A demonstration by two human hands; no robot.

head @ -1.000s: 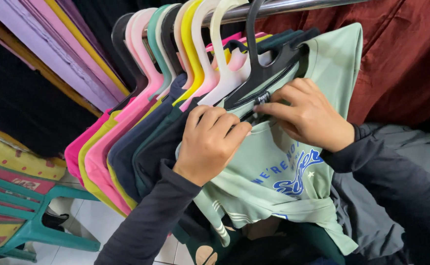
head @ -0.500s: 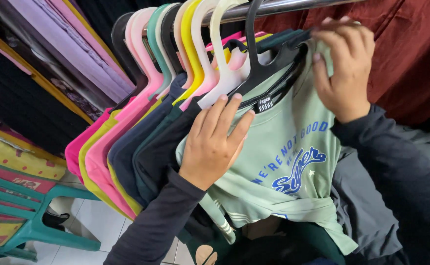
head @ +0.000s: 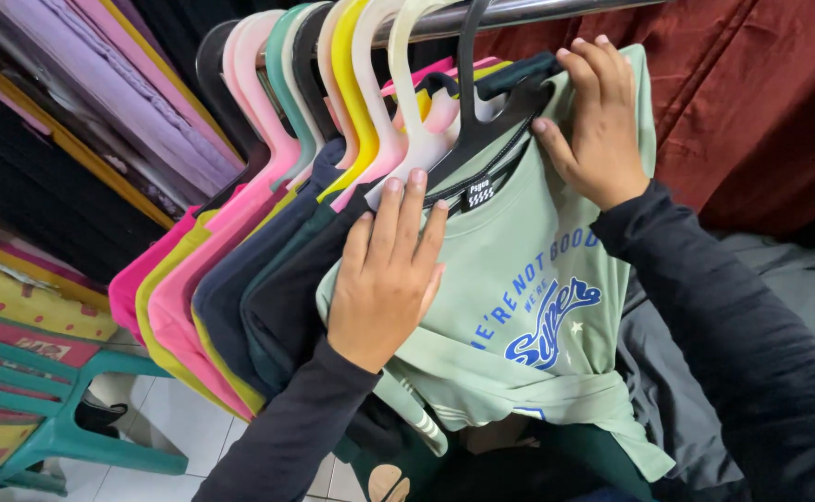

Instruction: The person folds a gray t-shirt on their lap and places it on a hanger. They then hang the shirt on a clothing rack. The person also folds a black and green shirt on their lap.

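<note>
A person's two hands rest on a pale green T-shirt (head: 528, 307) with blue lettering, hung on a black hanger (head: 482, 130) at the front of a crowded metal rail (head: 519, 11). The left hand (head: 389, 279) lies flat on the shirt's left shoulder, fingers straight and slightly spread, pinching nothing. The right hand (head: 598, 125) presses on the opposite shoulder near the hanger's arm, fingers together and extended upward, thumb out towards the neckline; the shirt's collar lies between the two hands. Behind it hang navy, yellow and pink garments (head: 212, 297) on pastel hangers (head: 333, 93). A teal plastic chair (head: 45, 409) stands at lower left.
</note>
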